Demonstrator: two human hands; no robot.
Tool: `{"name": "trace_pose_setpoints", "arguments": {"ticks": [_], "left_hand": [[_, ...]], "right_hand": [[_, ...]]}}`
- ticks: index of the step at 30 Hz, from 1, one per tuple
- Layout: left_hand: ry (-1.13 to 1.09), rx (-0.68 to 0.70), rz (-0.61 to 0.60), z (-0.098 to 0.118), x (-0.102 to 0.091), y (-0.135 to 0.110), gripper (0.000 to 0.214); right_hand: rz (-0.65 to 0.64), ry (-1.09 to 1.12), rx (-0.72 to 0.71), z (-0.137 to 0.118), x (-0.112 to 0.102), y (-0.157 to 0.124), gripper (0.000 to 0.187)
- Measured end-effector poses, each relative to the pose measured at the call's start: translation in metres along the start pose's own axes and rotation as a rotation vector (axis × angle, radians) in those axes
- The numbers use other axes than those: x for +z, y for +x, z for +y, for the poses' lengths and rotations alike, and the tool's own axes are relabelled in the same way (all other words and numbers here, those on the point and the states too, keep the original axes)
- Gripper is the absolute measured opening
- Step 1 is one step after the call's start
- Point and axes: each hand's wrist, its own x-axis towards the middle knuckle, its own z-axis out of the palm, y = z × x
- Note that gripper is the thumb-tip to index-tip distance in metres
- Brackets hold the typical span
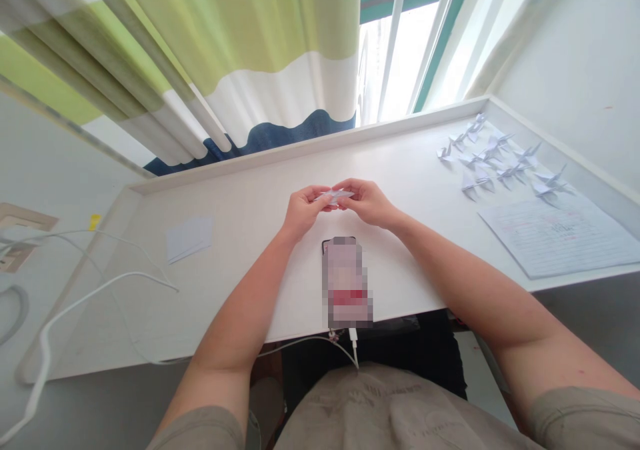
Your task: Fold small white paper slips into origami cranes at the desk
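Over the middle of the white desk (240,237), my left hand (303,211) and my right hand (367,203) meet, fingers pinched on a small folded piece of pale paper (336,195) held between them. The paper is a narrow, flat fold and lies mostly hidden by my fingertips. Just below my hands a phone (347,280) lies on the desk with a white cable (353,343) plugged into its near end.
Several folded paper cranes (500,160) sit at the desk's far right, with a lined sheet (560,237) nearer me. A small stack of blank paper squares (189,238) lies left. White cables (100,290) trail off the left side. A striped curtain (225,57) and window stand behind.
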Motion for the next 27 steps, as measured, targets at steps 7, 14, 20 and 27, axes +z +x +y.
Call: {"name": "trace_pose_setpoints", "arguments": {"ticks": [7,14,20,27], "left_hand": [[-0.010,-0.021,0.016,0.0007,-0.0056,0.0024,0.045],[0.018,-0.008,0.038,0.0024,-0.0057,0.0011,0.039],[0.010,-0.040,0.043,0.0018,-0.0039,-0.0002,0.039],[-0.038,-0.071,0.067,0.0038,-0.0036,0.0000,0.043]], "right_hand": [[-0.017,-0.055,0.008,-0.0008,0.0036,-0.0022,0.025],[-0.003,-0.058,0.057,0.0018,0.0055,-0.0022,0.030],[-0.018,-0.064,0.044,0.0011,0.0046,-0.0027,0.034],[-0.057,-0.029,-0.012,0.0009,0.0036,-0.0041,0.034]]}}
